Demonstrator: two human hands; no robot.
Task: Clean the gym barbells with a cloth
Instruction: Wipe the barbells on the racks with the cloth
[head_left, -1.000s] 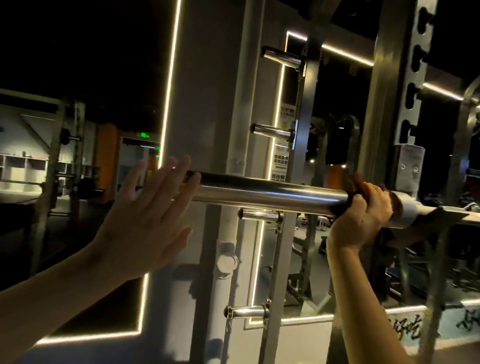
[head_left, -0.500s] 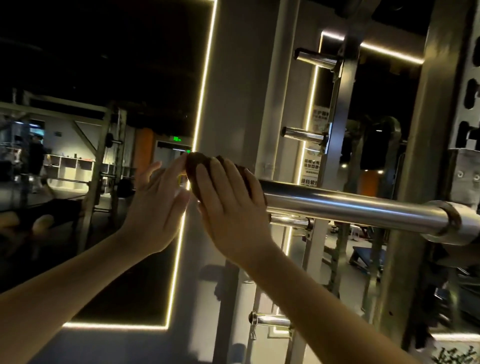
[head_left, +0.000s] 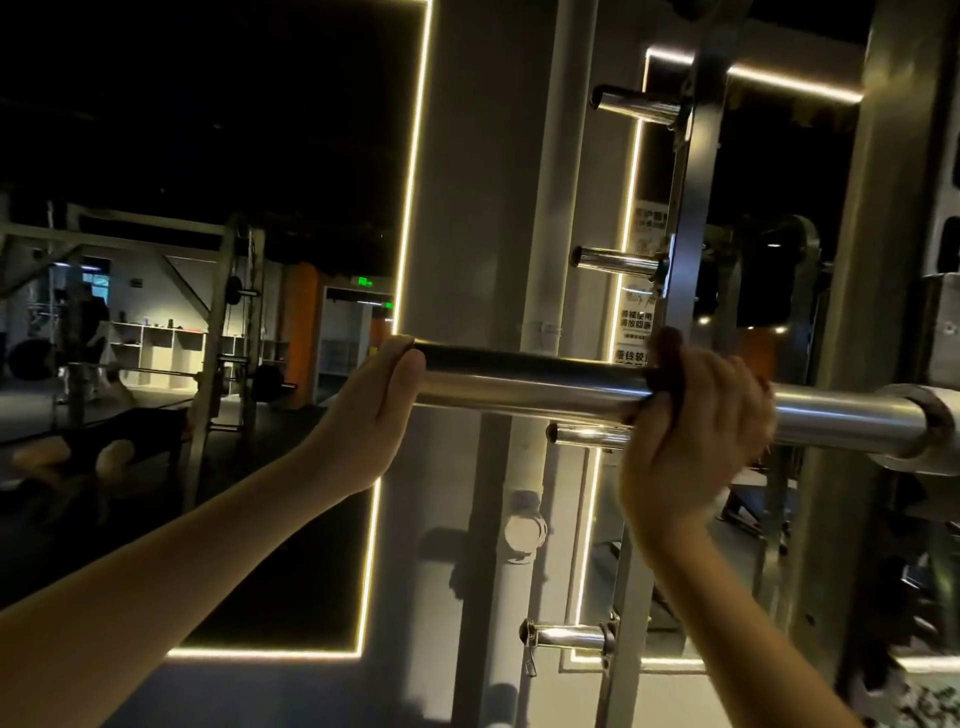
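Across the middle of the view runs the barbell (head_left: 530, 384), a fat chrome sleeve lying pretty much level, with its free end on the left and the collar (head_left: 930, 431) way over at the right edge. I've got the left hand (head_left: 374, 410) cupped over that free end, fingers curled round the top and thumb sitting right at the rim, so it's gripping the bar itself. The right hand (head_left: 696, 426) is further along toward the collar, closed tight around the sleeve with the cloth (head_left: 667, 353) bunched under it. The cloth is dark, and only a bit pokes out above and below the fingers on the left side of the fist. It's too dim to say more about it. Behind the bar there's a rack upright (head_left: 691, 234) with short shiny pegs (head_left: 618, 262) sticking out to the left, one of them just under the sleeve beside the right hand. A thin warm light strip (head_left: 410, 208) outlines a dark panel on the left.
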